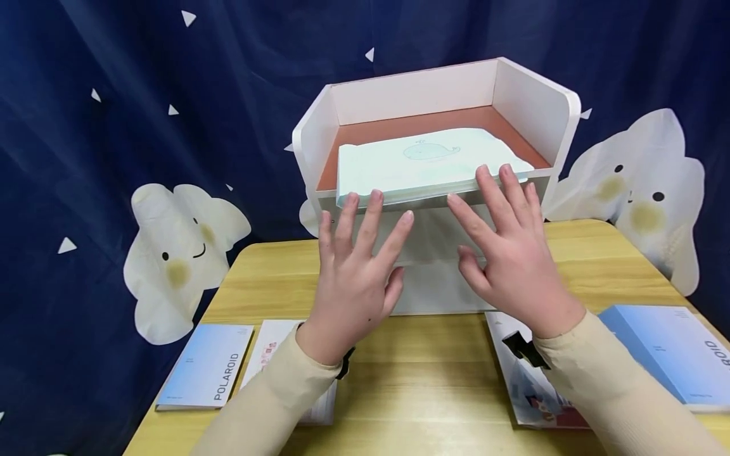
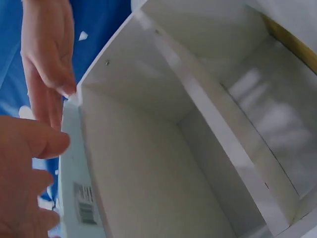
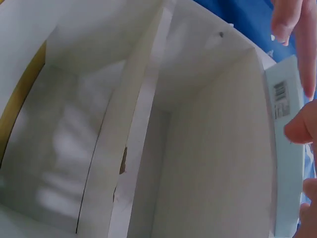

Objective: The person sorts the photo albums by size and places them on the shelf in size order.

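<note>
A pale blue-white soft pack with a whale drawing (image 1: 376, 168), resembling a tissue pack, lies on the top tier of a white shelf (image 1: 413, 98). My left hand (image 1: 353, 282) is at the pack's front left, fingers spread and fingertips right at its front edge. At the front right, my right hand (image 1: 510, 253) has its fingers spread too, two fingertips over the pack's top. In the left wrist view, the pack's side with a barcode label (image 2: 85, 203) overhangs the shelf's upper opening, my left thumb beside it. The right wrist view shows the right thumb against that same side (image 3: 287, 173).
Below the top tier the shelf has two open compartments, split by a white board (image 2: 223, 116). On the wooden table (image 1: 399, 373) lie a blue POLAROID book (image 1: 202, 361) and a white book (image 1: 325, 405) left, a picture book (image 1: 525, 386) and a thicker blue POLAROID box (image 1: 673, 354) right.
</note>
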`<state>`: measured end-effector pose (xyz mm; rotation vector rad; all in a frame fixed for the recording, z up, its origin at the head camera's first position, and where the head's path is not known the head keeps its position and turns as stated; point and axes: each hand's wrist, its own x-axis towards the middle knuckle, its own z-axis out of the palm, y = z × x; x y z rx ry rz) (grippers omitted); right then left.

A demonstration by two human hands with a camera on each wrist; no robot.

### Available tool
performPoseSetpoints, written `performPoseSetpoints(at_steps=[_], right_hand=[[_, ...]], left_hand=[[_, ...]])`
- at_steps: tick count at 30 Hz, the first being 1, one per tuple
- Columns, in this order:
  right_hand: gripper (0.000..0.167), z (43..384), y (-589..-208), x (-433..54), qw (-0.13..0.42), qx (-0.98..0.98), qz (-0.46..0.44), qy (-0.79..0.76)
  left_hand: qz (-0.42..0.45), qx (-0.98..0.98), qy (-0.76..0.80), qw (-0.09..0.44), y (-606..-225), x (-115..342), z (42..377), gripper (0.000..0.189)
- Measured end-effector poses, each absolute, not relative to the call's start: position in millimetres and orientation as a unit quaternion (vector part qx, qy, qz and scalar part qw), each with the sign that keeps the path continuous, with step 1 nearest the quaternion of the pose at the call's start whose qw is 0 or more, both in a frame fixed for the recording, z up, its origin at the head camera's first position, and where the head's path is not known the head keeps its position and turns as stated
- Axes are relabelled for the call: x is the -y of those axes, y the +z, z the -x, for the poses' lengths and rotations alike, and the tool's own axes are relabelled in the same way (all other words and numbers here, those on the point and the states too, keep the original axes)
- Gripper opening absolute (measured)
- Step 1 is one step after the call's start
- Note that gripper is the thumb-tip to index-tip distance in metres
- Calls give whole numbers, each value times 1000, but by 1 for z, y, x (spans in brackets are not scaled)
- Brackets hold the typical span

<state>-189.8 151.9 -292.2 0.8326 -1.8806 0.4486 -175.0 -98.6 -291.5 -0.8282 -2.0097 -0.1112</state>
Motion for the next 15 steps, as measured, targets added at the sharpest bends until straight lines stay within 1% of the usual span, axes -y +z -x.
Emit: performPoseSetpoints(at_steps=[4,11,15], right_hand=[[68,194,-294,-152,485,793,-333,159],[74,197,-294,-151,467,816,-315,131],[73,200,-292,-150,469,819,-310,117]], left_hand=[[321,836,-17,444,-293,96,178,77],[304,848,-2,434,-295,93,189,83],[297,854,4,427,-294,92,195,84]])
